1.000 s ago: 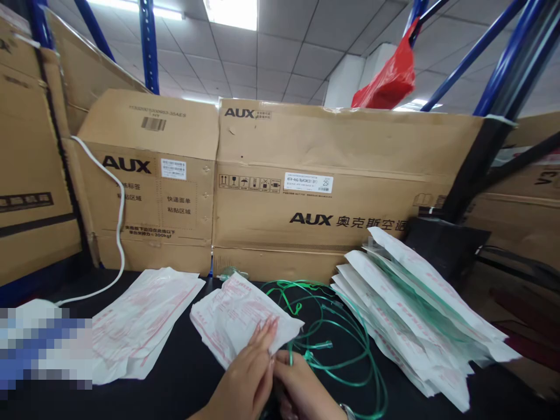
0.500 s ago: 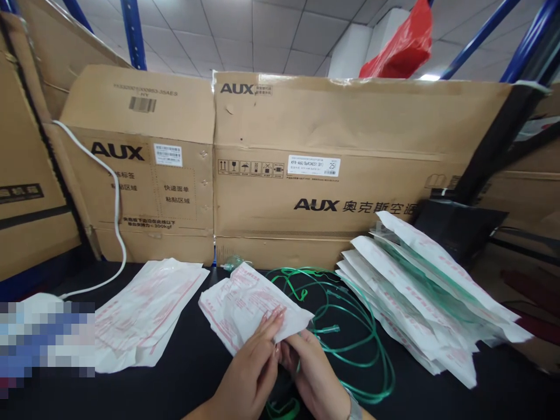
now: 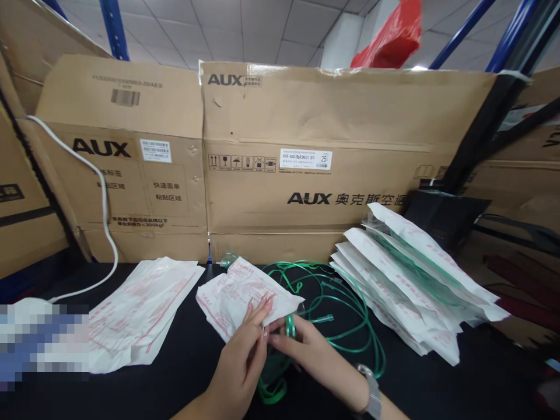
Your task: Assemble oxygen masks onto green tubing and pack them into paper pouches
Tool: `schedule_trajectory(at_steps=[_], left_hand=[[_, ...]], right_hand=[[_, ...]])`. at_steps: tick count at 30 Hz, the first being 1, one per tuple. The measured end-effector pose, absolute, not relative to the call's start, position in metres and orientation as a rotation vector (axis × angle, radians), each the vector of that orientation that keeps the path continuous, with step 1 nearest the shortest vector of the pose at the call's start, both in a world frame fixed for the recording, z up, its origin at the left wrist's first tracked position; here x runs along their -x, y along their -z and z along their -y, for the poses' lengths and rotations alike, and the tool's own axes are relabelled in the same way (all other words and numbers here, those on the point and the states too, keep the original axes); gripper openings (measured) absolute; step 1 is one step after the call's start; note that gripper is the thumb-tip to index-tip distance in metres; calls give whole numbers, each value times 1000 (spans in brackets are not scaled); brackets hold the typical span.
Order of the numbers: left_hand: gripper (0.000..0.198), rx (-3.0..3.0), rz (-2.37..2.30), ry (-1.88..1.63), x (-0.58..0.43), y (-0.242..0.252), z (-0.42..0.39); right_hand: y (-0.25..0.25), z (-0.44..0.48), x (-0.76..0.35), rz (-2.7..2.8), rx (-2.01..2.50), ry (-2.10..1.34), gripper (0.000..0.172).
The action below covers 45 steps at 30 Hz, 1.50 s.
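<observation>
My left hand (image 3: 245, 356) pinches the near edge of a white paper pouch with red print (image 3: 242, 291), fingers closed on it. My right hand (image 3: 306, 350) is closed on a bend of green plastic tubing (image 3: 345, 315) right at the pouch's opening. The rest of the tubing lies in loose coils on the black table (image 3: 175, 373) behind my hands, and a green loop (image 3: 271, 388) hangs below them. A watch sits on my right wrist.
A fanned stack of sealed pouches (image 3: 406, 274) lies at the right. Flat empty pouches (image 3: 140, 309) lie at the left. AUX cardboard boxes (image 3: 306, 151) wall off the back. A white cable (image 3: 105, 216) runs down at the left. A black object (image 3: 441, 216) sits behind the stack.
The view has tilted down slightly. My right hand has gathered the green tubing up to the pouch edge, and my left hand has kept hold of the pouch.
</observation>
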<state>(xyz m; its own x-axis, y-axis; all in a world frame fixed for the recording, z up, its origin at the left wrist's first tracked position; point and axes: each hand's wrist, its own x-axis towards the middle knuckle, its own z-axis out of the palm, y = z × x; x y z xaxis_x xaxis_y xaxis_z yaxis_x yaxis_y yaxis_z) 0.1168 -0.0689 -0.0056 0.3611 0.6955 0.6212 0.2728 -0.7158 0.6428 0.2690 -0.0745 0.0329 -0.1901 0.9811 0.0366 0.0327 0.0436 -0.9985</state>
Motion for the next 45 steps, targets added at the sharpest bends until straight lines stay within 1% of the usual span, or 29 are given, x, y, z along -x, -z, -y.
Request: schedule_trajectory(at_steps=[2, 4, 5, 7, 13, 18, 21, 24, 25, 26, 29, 30, 33, 34, 35, 36, 39, 41, 43, 45], left_hand=[[35, -2188, -846, -1322, -116, 3, 69], [37, -2202, -855, -1332, -116, 0, 68], [39, -2216, -863, -1337, -116, -1, 68], [42, -2252, -877, -1332, -115, -2, 68], [51, -2435, -746, -1227, -116, 3, 69], [56, -2603, -588, -1188, -119, 1, 70], [49, -2441, -732, -1251, -113, -5, 69], [28, -2141, -923, -1433, -104, -16, 69], [22, -2057, -965, -1493, -102, -20, 70], [18, -1986, -1002, -1531, -100, -23, 71], [19, -1836, -1075, -1597, -96, -30, 72], [19, -1796, -1092, -1614, -95, -31, 72], [18, -1704, -1139, -1629, -95, -31, 71], [17, -1685, -1147, -1629, -95, -30, 71], [17, -1672, -1149, -1624, -95, -30, 71], [17, -1668, -1143, -1620, -96, -29, 71], [17, -1700, -1095, -1590, -97, -28, 72], [14, -1739, -1051, -1547, -98, -27, 73], [14, -1770, -1019, -1499, -99, -27, 74], [15, -1806, -999, -1458, -101, -26, 74]], right_hand=[[-40, 77, -279, 1510, 1148, -1549, 29], [-43, 78, -285, 1556, 1108, -1827, 32], [-42, 79, -285, 1535, 1071, -1904, 32], [-38, 78, -283, 1439, 1019, -1922, 35], [-15, 76, -266, 1244, 1065, -1723, 43], [-13, 74, -262, 1236, 1098, -1451, 42], [-20, 70, -267, 1231, 1054, -1392, 39], [-27, 71, -271, 1262, 1136, -1414, 47], [-30, 73, -272, 1292, 1177, -1374, 48], [-32, 76, -272, 1336, 1204, -1291, 46], [-39, 88, -271, 1557, 1228, -965, 37], [-40, 92, -270, 1659, 1233, -899, 38], [-37, 100, -265, 1977, 1259, -797, 55], [-33, 101, -263, 2072, 1250, -743, 58], [-30, 101, -262, 2143, 1229, -673, 58], [-26, 102, -260, 2188, 1198, -594, 52], [-18, 101, -259, 2165, 1091, -477, 24], [-21, 100, -262, 2070, 1081, -577, 20], [-27, 97, -265, 1930, 1119, -778, 17], [-33, 93, -268, 1739, 1187, -1070, 24]])
